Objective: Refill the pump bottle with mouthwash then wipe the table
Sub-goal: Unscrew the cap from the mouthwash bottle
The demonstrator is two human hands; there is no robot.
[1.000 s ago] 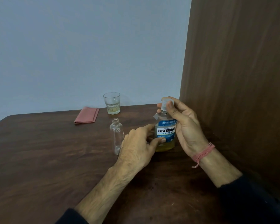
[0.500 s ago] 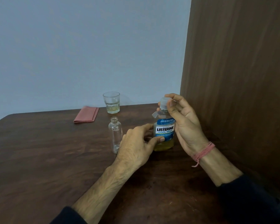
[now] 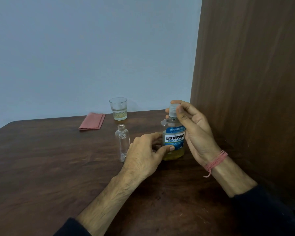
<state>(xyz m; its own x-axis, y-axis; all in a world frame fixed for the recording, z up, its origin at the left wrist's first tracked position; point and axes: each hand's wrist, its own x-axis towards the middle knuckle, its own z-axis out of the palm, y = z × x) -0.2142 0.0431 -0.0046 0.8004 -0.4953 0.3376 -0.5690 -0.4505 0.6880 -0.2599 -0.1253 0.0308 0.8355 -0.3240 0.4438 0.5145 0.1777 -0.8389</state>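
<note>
Compared with a second ago, the right hand [image 3: 192,126] pinches the cap [image 3: 173,111] higher, probably unscrewing it, while the left hand [image 3: 146,154] grips the mouthwash bottle [image 3: 173,142] standing on the table [image 3: 49,167], just beside the open, nearly empty pump bottle [image 3: 122,143].

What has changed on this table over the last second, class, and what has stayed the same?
Little changed. The right hand shifted its fingers on the cap of the mouthwash bottle, as if twisting it. The left hand kept gripping the bottle's body. The empty bottle, glass and cloth stayed put.
</note>
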